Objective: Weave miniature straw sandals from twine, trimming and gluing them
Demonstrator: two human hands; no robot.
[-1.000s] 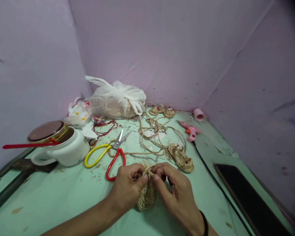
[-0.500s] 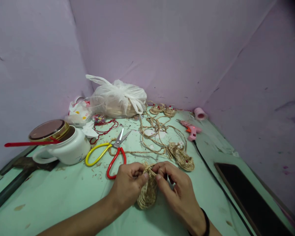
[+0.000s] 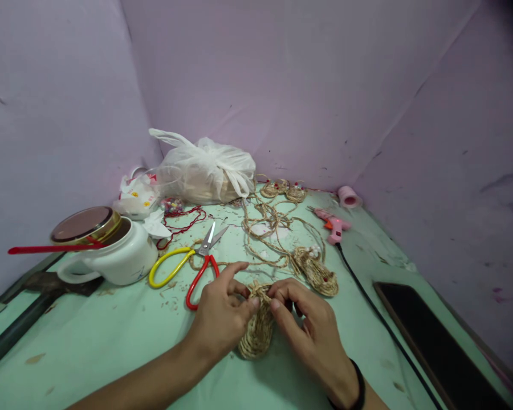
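Observation:
A small slipper shape of coiled straw rope [image 3: 256,333] rests between my hands at the front of the table. My left hand [image 3: 223,310] grips its upper left edge with thumb and bent fingers, while the index finger points up and away. From the other side my right hand [image 3: 305,327] pinches the rope strap at the top. Scissors [image 3: 205,250] with one yellow and one red handle lie open just beyond my left hand. A second rope slipper [image 3: 318,273] with white and red beads lies beyond my right hand, beside loose braided rope [image 3: 267,228].
To the left stand a white mug [image 3: 128,256] with a red stick across it and a hammer [image 3: 43,290]. A pink glue gun [image 3: 334,225] with black cord and a phone [image 3: 431,341] lie right. A white plastic bag [image 3: 209,171] sits at the back.
My left index finger has lifted off the slipper's top and now stretches upward. My right hand keeps its pinch in nearly the same place.

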